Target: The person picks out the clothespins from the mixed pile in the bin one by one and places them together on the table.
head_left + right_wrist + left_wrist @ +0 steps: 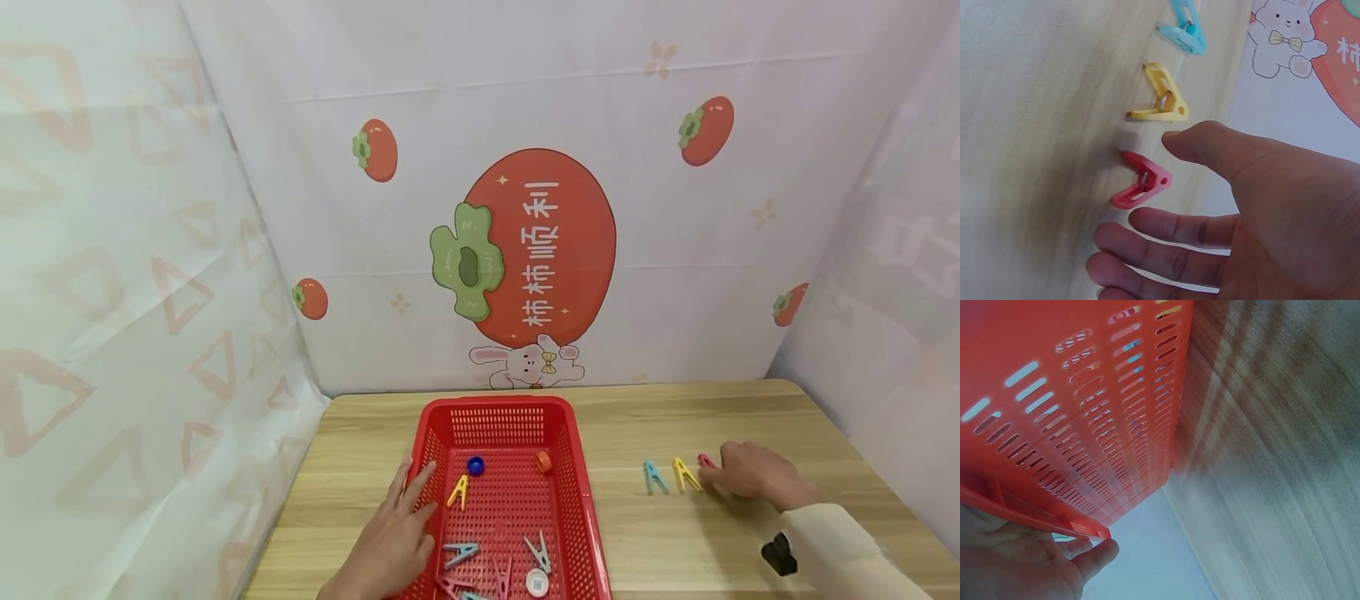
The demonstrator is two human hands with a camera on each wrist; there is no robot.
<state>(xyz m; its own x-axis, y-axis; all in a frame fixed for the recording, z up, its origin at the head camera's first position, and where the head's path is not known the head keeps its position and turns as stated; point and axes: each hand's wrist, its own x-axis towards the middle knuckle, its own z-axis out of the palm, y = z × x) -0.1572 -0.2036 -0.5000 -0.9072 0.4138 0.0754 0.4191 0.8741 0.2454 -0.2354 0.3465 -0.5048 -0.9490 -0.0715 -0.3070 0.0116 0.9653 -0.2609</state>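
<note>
Toward the right edge of the worktop (675, 425), a light blue clothespin (654, 477), a yellow clothespin (682, 472) and a pink clothespin (1152, 181) are lying in a row, the pink one ending it on the right. Around that one the right hand (757, 473) is resting, its thumb and fingers parted and gripping nothing. Along the left rim of the red basket (580, 467), the left hand (390, 542) is resting with fingers extended. Work is seemingly standing partway: three are lying outside, while a second yellow clothespin (459, 492), a blue-grey clothespin (461, 552), a grey clothespin (542, 557) and others toward the near end are remaining inside, alongside a blue cap (476, 466), an orange ring (543, 462) and a white cap (536, 582). The pink clothespin is showing two spread legs opening toward the worktop's near edge, a metal spring between them, its joined end pointing toward the far edge.
</note>
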